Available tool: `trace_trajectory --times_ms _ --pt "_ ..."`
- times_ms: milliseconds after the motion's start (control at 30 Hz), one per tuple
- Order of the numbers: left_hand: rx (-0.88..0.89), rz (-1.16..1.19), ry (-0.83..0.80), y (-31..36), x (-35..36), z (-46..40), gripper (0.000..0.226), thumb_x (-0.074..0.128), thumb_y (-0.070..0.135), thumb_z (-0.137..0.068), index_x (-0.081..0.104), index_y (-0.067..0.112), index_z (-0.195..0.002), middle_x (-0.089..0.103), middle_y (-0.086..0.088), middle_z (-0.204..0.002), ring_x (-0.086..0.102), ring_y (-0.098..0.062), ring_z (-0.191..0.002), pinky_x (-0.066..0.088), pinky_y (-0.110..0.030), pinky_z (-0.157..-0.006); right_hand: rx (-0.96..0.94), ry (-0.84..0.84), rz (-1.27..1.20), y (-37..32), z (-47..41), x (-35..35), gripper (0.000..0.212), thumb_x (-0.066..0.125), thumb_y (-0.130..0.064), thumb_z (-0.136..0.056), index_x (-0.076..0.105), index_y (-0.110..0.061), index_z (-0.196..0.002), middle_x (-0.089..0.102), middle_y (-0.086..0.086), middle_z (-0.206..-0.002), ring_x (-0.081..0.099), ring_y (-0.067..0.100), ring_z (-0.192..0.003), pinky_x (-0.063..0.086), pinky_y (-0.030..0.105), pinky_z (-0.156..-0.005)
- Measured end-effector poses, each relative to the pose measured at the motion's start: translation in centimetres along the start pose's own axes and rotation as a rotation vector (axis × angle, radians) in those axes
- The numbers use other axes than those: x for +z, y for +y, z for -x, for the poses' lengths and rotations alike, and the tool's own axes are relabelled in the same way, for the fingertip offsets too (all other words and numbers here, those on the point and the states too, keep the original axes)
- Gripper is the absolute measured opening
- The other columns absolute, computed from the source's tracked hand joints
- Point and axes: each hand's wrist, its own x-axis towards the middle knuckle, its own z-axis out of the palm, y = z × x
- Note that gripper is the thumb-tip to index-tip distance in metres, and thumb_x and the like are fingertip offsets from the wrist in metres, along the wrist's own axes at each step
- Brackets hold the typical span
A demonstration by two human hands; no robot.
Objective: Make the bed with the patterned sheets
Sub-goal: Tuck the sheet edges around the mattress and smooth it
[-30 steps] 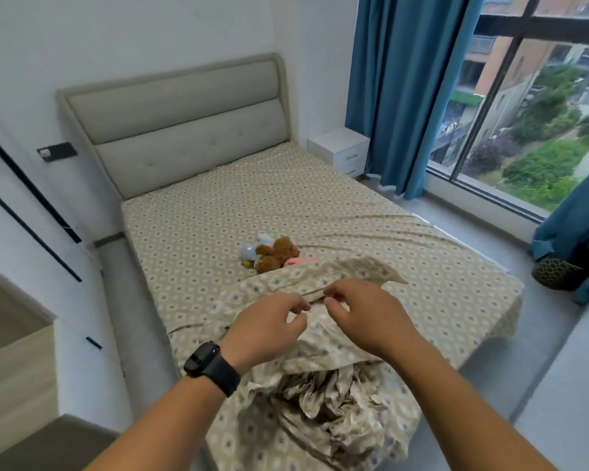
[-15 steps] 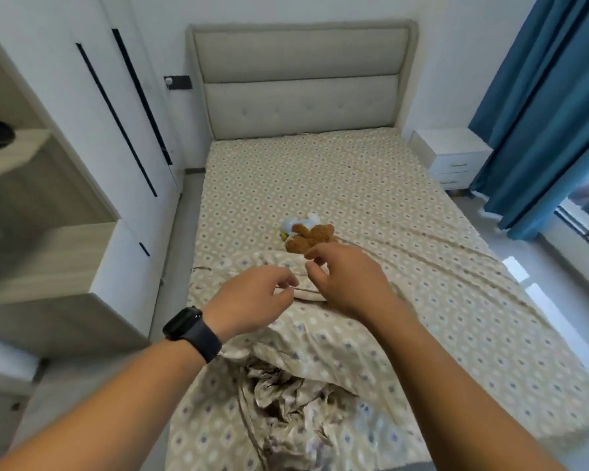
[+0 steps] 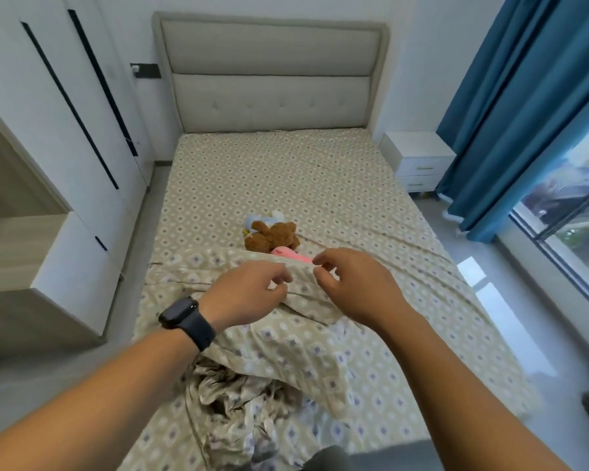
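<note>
The bed (image 3: 269,178) wears a beige diamond-patterned fitted sheet that lies flat up to the headboard (image 3: 269,79). A loose patterned top sheet (image 3: 303,351) is heaped at the foot, its crumpled part (image 3: 232,396) nearest me. My left hand (image 3: 249,294), with a black watch on the wrist, and my right hand (image 3: 357,287) sit close together at mid-bed. Each pinches the sheet's far edge. Just beyond my fingers lie a brown teddy bear (image 3: 272,236), a blue-and-white toy (image 3: 262,219) and a pink toy (image 3: 289,254) partly under the edge.
White wardrobe doors (image 3: 65,113) and an open wooden shelf (image 3: 17,246) run along the left, with a narrow floor strip beside the bed. A white nightstand (image 3: 419,161), blue curtains (image 3: 524,113) and a large window (image 3: 575,215) are on the right.
My view has swung from the window side to face the headboard squarely. Both hands stay together on the sheet's edge and have carried it slightly toward the toys.
</note>
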Motion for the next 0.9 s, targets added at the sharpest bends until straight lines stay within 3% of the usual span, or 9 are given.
trace_trajectory --times_ms 167,267,367,500,667,900 --pt "0.051 0.003 -0.025 5.8 1.9 -3.3 0.030 0.050 0.041 -0.100 0.063 0.035 -0.126 0.062 0.021 -0.122 0.057 -0.002 -0.110 0.052 -0.034 -0.093 0.056 0.012 0.022 6.5 0.3 -3.0 0.032 0.048 -0.046 -0.100 0.064 -0.036 -0.125 0.068 -0.017 -0.118 0.061 0.005 -0.103 0.052 0.030 -0.083" --pt "0.075 -0.066 0.027 9.4 1.4 -6.6 0.032 0.050 0.041 -0.101 0.062 0.034 -0.129 0.062 0.018 -0.125 0.057 -0.004 -0.113 0.051 -0.033 -0.095 -0.015 0.036 0.002 9.9 -1.6 -4.8 0.033 0.048 -0.046 -0.100 0.064 -0.035 -0.127 0.067 -0.016 -0.119 0.060 0.006 -0.106 0.051 0.031 -0.084" --pt "0.013 -0.006 0.124 13.7 2.5 -10.0 0.029 0.051 0.039 -0.100 0.066 0.033 -0.125 0.065 0.020 -0.113 0.058 0.001 -0.097 0.049 -0.026 -0.085 -0.103 0.021 0.002 14.6 -2.6 -7.3 0.033 0.049 -0.045 -0.100 0.064 -0.034 -0.127 0.067 -0.015 -0.120 0.059 0.008 -0.109 0.051 0.033 -0.088" --pt "-0.032 0.139 0.203 19.9 5.9 -13.8 0.026 0.054 0.041 -0.098 0.067 0.036 -0.120 0.065 0.024 -0.110 0.061 0.001 -0.101 0.054 -0.035 -0.092 -0.129 0.013 0.047 22.5 -2.9 -11.8 0.032 0.051 -0.045 -0.100 0.063 -0.035 -0.128 0.066 -0.016 -0.121 0.058 0.008 -0.112 0.051 0.035 -0.091" --pt "-0.030 0.155 0.168 26.9 8.9 -18.1 0.027 0.054 0.039 -0.099 0.065 0.035 -0.123 0.064 0.022 -0.118 0.059 -0.001 -0.107 0.052 -0.037 -0.096 -0.094 0.036 0.022 30.6 -3.3 -16.4 0.031 0.052 -0.043 -0.100 0.062 -0.036 -0.129 0.065 -0.017 -0.121 0.057 0.005 -0.112 0.050 0.031 -0.092" --pt "0.050 0.145 0.148 32.4 10.6 -23.7 0.026 0.052 0.038 -0.100 0.065 0.036 -0.123 0.065 0.021 -0.119 0.061 -0.001 -0.107 0.052 -0.036 -0.095 -0.034 0.112 0.048 35.5 -3.3 -19.5 0.030 0.053 -0.043 -0.100 0.061 -0.038 -0.128 0.065 -0.019 -0.121 0.058 0.005 -0.110 0.048 0.028 -0.090"
